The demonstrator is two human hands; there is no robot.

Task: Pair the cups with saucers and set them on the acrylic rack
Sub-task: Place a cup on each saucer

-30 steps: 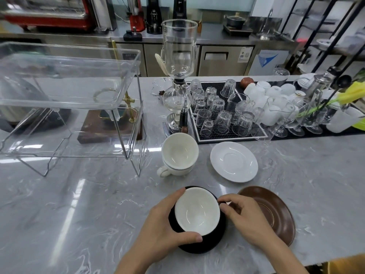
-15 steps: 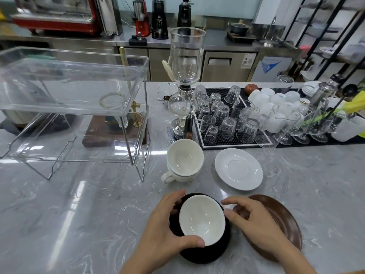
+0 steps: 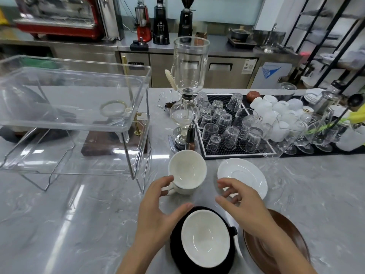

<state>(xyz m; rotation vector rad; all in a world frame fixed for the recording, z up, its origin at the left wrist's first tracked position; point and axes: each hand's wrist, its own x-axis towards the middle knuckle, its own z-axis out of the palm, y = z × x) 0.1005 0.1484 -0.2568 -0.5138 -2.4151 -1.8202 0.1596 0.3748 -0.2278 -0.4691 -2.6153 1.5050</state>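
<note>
both hands (image 3: 156,206) (image 3: 243,204) lifted off black cup (image 3: 205,238), open, empty | grey marble counter (image 3: 69,224) | café bar behind

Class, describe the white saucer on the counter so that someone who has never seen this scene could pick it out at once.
Start at the black mat of upturned glasses on the grey marble counter. Just in front of its near edge lies the white saucer, empty, beside the stacked white cups. It is the only white saucer: the black saucer carries a cup, and the other bare saucer is the brown saucer.
</note>
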